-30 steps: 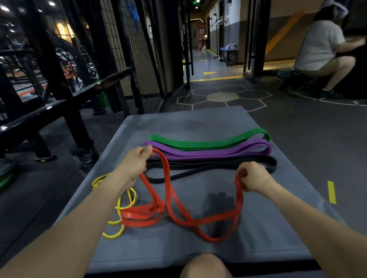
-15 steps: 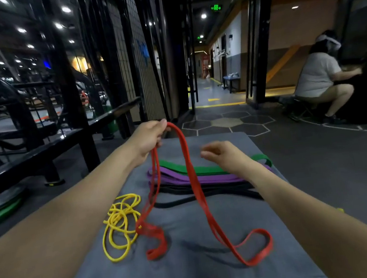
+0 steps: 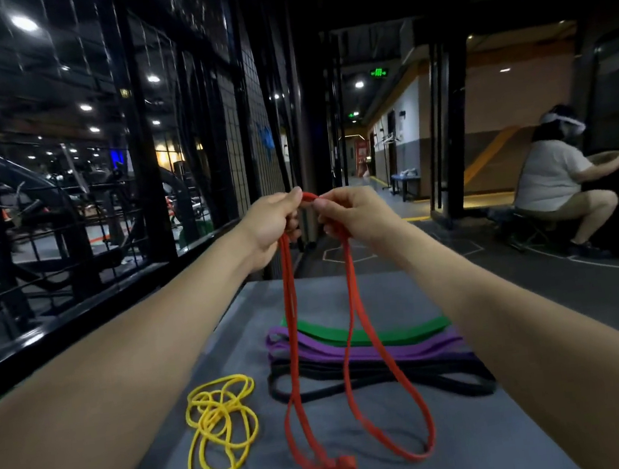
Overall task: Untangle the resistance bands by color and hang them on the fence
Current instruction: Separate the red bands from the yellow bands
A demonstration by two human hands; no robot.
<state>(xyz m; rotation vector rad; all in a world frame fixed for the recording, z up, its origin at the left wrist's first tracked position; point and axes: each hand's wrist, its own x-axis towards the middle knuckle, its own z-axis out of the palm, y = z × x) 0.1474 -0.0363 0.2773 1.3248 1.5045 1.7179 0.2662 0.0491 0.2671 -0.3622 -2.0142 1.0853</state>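
Note:
Both my hands hold the red band up in front of me, close together at its top. My left hand grips one side and my right hand pinches the other. Two long red loops hang down and their lower ends touch the grey mat. On the mat lie a tangled thin yellow band at the left and, behind the red loops, a green band, a purple band and a black band laid side by side. The black wire fence rises beyond the mat's far left.
A black rail runs along the left with gym machines behind it. A person in a white shirt sits at the right on a low seat. Dark floor lies right of the mat, and a corridor opens straight ahead.
My hands rose and came together at the top of the red band. My right hand, empty half a second ago, now pinches it. The band hangs in longer loops off the mat.

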